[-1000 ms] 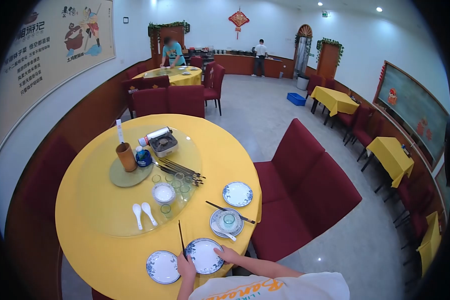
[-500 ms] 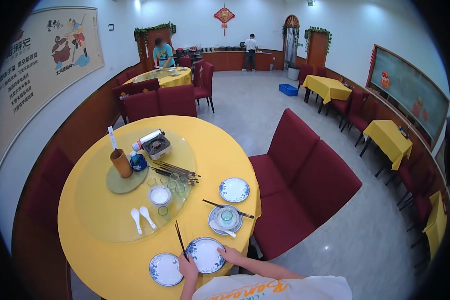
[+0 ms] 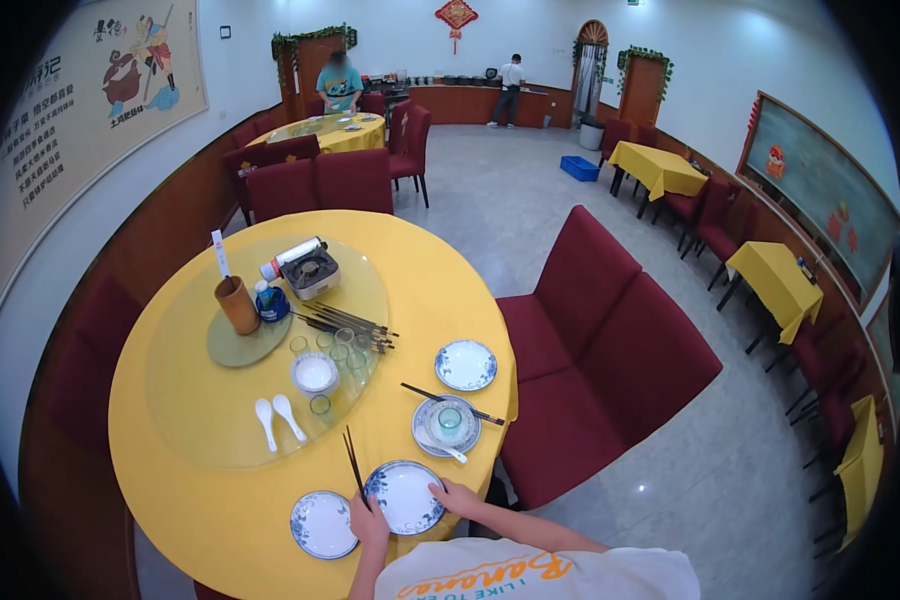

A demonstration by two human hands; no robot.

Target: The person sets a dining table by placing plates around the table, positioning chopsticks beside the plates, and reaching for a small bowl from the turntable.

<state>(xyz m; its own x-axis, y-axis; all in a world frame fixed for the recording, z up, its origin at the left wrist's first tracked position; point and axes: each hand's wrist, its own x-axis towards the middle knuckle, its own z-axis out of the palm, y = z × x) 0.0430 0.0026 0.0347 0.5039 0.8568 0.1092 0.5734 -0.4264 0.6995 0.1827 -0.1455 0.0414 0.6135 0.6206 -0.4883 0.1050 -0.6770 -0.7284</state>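
At the near edge of the round table, a blue-patterned white plate lies between my hands. My left hand is closed around a pair of dark chopsticks that point up and away, and it also touches the plate's left rim. My right hand grips the right rim, thumb over the edge. A second patterned plate lies just left of my left hand. Beyond my right hand stands a place setting: a plate with a bowl, a glass cup, a white spoon and chopsticks laid across.
A glass turntable carries a portable stove, a bamboo holder, stacked bowls, several glasses, two spoons and loose chopsticks. Another plate lies farther right. Red chairs stand at right. Two people are at the back.
My view has shifted slightly. Both hands keep hold of the plate and chopsticks, with little movement over the table. The far person in teal now stands more upright.
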